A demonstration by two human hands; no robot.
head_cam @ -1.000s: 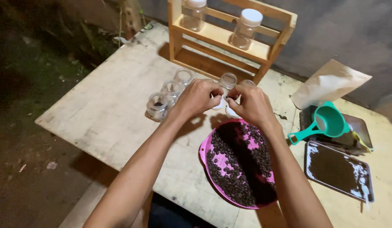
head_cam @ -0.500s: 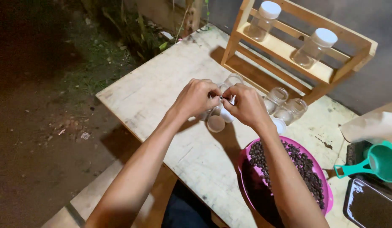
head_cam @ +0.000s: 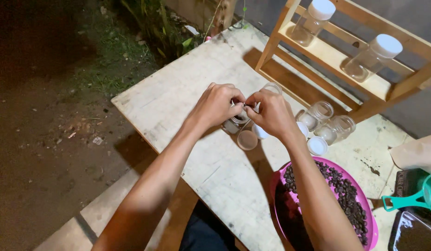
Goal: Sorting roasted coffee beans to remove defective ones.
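Observation:
My left hand (head_cam: pixel 217 106) and my right hand (head_cam: pixel 271 114) meet fingertip to fingertip over the wooden table (head_cam: pixel 178 97). Together they pinch a small pale piece, too small to identify. Directly beneath them stands a small open clear jar (head_cam: pixel 235 124), partly hidden by my fingers. A round brownish lid (head_cam: pixel 247 139) lies just in front of that jar. Another open jar (head_cam: pixel 272 87) shows behind my right hand.
Two open jars (head_cam: pixel 317 114) (head_cam: pixel 340 128) and a white lid (head_cam: pixel 317 146) sit right of my hands. A pink bowl (head_cam: pixel 371 218) of dark beans lies near my right forearm. A wooden rack (head_cam: pixel 317 60) holds capped jars (head_cam: pixel 373 56). A teal funnel (head_cam: pixel 410 200) and a black tray (head_cam: pixel 410 234) sit at the right edge.
The view has swung left and down, showing more ground and the table's near edge. My hands stay pressed together over the jars, and a brownish lid now lies in front of them.

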